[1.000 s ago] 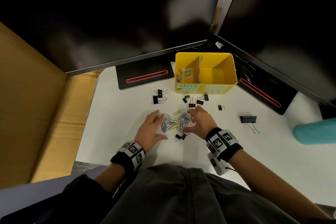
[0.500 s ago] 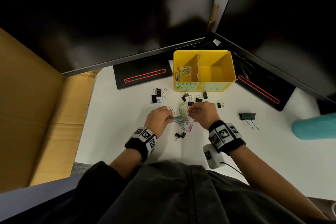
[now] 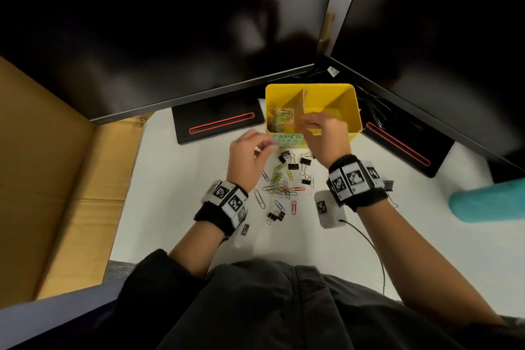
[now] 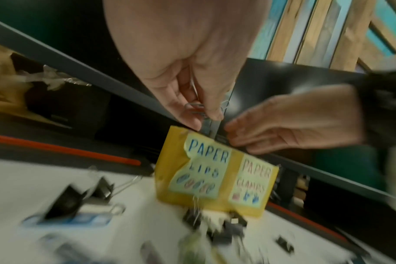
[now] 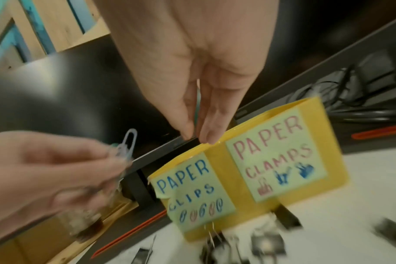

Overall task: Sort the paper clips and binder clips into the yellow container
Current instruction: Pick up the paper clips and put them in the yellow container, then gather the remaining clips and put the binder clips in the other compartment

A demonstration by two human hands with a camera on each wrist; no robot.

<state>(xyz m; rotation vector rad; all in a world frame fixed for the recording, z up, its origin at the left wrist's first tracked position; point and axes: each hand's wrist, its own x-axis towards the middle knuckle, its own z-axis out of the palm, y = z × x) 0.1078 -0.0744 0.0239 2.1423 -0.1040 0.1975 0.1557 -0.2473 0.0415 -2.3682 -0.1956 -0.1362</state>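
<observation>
The yellow container stands at the back of the white table, split by a cardboard divider; its left compartment holds coloured paper clips. My left hand hovers just left of the container's front and pinches a few paper clips. My right hand is over the container's front rim by the divider, fingertips pressed together on what looks like a thin clip. Loose paper clips and black binder clips lie on the table below both hands.
Two black monitor stands with red lines flank the container under dark screens. A teal object lies at the right, brown cardboard at the left. A white device with a cable sits by my right wrist.
Both hands have lifted off the clip pile and moved forward to the container, each taking clips along. The pile on the table is thinner and more spread out.
</observation>
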